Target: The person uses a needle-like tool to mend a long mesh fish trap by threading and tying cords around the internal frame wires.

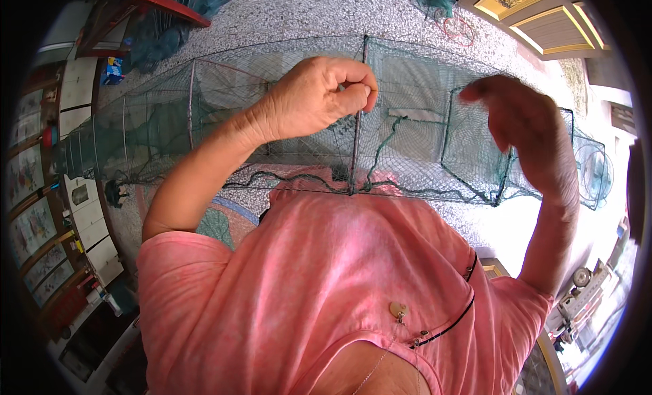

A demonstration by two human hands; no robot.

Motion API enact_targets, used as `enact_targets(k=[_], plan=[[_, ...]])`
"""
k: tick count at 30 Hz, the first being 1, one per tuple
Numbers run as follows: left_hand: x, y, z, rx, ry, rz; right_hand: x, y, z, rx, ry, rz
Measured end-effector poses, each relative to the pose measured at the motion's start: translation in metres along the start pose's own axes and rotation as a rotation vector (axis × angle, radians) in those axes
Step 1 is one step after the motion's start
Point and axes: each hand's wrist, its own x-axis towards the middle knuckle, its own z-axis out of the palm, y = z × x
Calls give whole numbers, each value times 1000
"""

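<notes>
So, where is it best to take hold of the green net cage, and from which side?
Grip the net cage by one of its upright frame rods, coming from the near side. The rod is stiff while the mesh sags, and the left hand already pinches that rod near its top. The right hand is blurred.

Long net cage (421, 144) spans the middle of the frame from left edge to right edge, lying on the floor (305, 15), with one upright frame rod (356, 144) at centre; the person's shirt front (326, 279) fills the lower centre, in front of the cage. Left hand (316, 96) sits upper centre with its grip on the top of that rod, right hand (526, 127) is at upper right, raised before the cage, blurred, contact unclear. Shelves (41, 212) run down the left edge, more netting (170, 22) is piled at upper left behind the cage, and a framed panel (543, 18) sits at upper right.
</notes>
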Motion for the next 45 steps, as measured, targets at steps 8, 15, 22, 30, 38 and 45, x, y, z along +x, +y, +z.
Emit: enact_targets(k=[8, 15, 22, 30, 38, 45], plan=[[-12, -5, 16, -102, 98, 32, 24, 70, -46, 1293, 695, -412], [-23, -22, 16, -488, 358, -83, 23, 19, 31, -47, 371, -608], [-29, -22, 19, -512, 315, -68, 25, 38, 94, -323, 370, -237], [-33, -28, 27, -210, 381, -48, 29, 47, 116, -39, 305, -103], [-37, -38, 20, -543, 459, -75, 40, 31, 143, 480, 307, -90], [-35, -32, 23, -488, 454, -84, 49, 19, 148, -35, 536, -370]])
